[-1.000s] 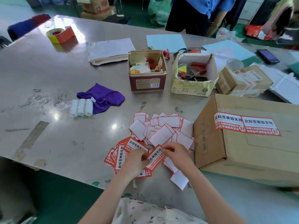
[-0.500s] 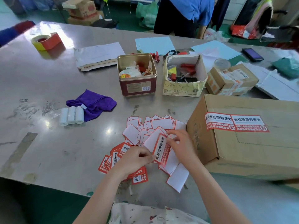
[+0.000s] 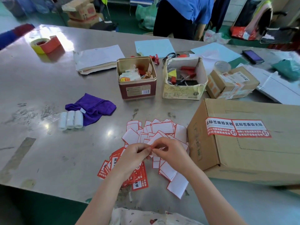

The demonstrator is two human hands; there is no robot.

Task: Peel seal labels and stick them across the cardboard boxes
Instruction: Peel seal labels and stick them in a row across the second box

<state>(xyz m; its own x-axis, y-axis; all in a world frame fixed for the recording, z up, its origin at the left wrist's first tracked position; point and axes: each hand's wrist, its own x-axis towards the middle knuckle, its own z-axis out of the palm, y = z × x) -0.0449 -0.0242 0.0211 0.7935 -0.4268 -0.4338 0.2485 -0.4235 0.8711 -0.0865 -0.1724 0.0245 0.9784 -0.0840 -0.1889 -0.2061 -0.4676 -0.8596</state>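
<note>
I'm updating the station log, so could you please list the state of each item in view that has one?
Seal label: lifted, pinched by both hands.
Left hand: gripping the label.
Right hand: gripping the label.
Large cardboard box: closed, two seal labels stuck on top.
Metal tin: open, lidless, holding odds and ends.
Small white carton: open, tools inside.
Purple cloth: crumpled.
Phone: screen dark.

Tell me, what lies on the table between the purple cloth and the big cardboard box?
In the head view, a pile of white backing papers lies between the purple cloth and the big cardboard box, on the metal table.
</note>
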